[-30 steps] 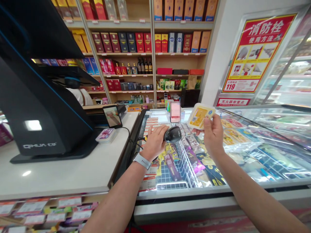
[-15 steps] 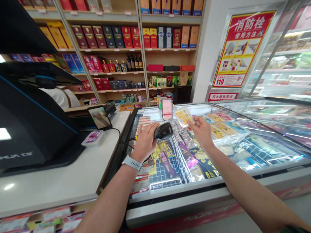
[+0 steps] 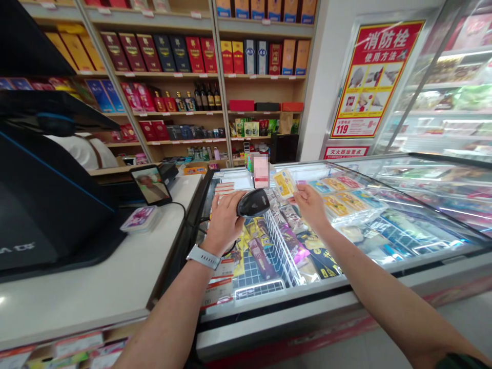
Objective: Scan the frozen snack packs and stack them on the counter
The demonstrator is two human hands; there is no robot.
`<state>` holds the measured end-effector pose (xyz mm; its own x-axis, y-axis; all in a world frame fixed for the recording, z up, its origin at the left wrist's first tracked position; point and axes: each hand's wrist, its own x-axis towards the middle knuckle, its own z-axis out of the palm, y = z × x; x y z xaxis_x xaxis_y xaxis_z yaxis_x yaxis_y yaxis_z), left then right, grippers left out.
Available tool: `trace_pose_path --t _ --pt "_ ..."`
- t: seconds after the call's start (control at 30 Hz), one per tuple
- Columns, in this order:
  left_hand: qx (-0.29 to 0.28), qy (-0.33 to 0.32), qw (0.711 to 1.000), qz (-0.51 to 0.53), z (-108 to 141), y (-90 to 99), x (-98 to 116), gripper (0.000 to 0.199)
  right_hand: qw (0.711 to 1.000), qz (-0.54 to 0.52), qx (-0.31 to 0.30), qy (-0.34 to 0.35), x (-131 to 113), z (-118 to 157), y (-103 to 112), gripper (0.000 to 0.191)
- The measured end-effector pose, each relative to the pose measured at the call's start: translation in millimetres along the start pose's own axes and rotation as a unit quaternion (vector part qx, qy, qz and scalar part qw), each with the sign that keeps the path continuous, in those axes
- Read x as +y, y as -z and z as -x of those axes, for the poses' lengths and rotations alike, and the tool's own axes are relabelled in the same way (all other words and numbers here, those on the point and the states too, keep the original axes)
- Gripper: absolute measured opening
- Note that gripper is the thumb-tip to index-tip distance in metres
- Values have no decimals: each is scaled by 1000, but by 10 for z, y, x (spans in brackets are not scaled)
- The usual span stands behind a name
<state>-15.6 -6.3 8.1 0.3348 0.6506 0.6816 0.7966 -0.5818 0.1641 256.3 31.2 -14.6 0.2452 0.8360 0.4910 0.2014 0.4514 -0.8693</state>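
Observation:
My left hand (image 3: 226,220) is closed around a black barcode scanner (image 3: 253,203), whose head points right. A pale watch strap circles that wrist. In my right hand (image 3: 309,204), pinched by its lower right corner, is a flat yellow-and-white packaged tub (image 3: 285,183), tilted up just right of the scanner. Both hands hang over a glass-topped chest freezer (image 3: 246,300). Inside it, below the scanner, a wire basket (image 3: 284,250) holds several wrapped ice creams. More yellow and blue tubs (image 3: 342,201) lie stacked to the right of my right hand.
On the left, a white counter (image 3: 96,277) carries a black checkout terminal (image 3: 46,205), a small screen (image 3: 151,184) and a stack of purple-labelled tubs (image 3: 140,219). A standing device with a pinkish screen (image 3: 261,170) is behind the scanner. Shelves (image 3: 169,74) of boxes and bottles line the back.
The whole view has shifted slightly, so things sit a little further left. The packaged tub is turned somewhat more upright. Both hands keep their holds.

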Motion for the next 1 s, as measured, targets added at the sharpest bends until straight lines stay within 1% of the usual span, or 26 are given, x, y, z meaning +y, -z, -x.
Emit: trace_pose_path --t 0.27,0.37,0.5,0.63,0.87,1.0 --pt "7 6 1000 21 6 0 -17 53 999 23 43 2 8 -43 34 42" --pt "7 8 1000 24 10 -7 -24 53 998 6 56 -6 27 -69 38 45" --pt "13 10 999 43 6 -42 -49 53 998 -18 55 -17 43 -89 29 49" --pt "5 4 998 66 -3 -83 -73 54 998 -23 52 -17 20 -83 23 47" --pt "18 -5 997 71 1 -111 -94 53 998 29 62 -8 -45 -50 52 46" --pt "28 1 997 71 5 -111 -91 55 997 38 65 -7 -49 -46 60 45"
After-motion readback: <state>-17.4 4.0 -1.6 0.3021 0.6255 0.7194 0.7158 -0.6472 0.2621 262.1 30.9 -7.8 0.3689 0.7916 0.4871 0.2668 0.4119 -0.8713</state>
